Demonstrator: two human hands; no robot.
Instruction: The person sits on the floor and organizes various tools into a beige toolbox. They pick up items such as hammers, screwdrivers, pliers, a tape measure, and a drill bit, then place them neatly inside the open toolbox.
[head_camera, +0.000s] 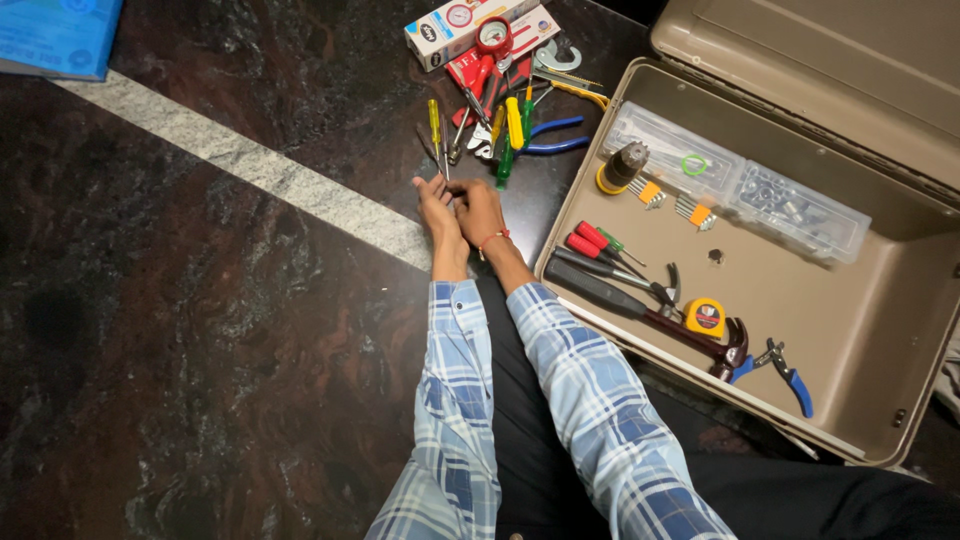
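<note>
A thin dark-shafted tool (447, 165), probably a small screwdriver, stood pinched between the fingertips of the left hand (437, 212) and the right hand (478, 210), which met over the dark stone floor (200, 330). Both hands seemed closed narrowly on it, though the picture was too small to show which fingers carried it. Judging by this, the step in hand was the picking up of one tool from the heap; the next move would call for a firmer hold in a single hand and a clean lift clear of the neighbours.

Just beyond the fingertips lay the loose pile: a yellow-handled screwdriver (434, 120), a green screwdriver (506, 160), blue-handled pliers (552, 135), and farther out a red pressure gauge (494, 38) on a flat red pack (500, 60), with a white carton (455, 30) beside it. To the right of the grip stood the open tan toolbox (880, 330), holding a hammer (650, 315), a yellow tape measure (706, 317), red-handled screwdrivers (590, 243) and clear parts cases (740, 180).

Both forearms, in blue plaid sleeves (455, 400), reached forward side by side, wrists close, a red thread band (492, 238) on the right wrist.
</note>
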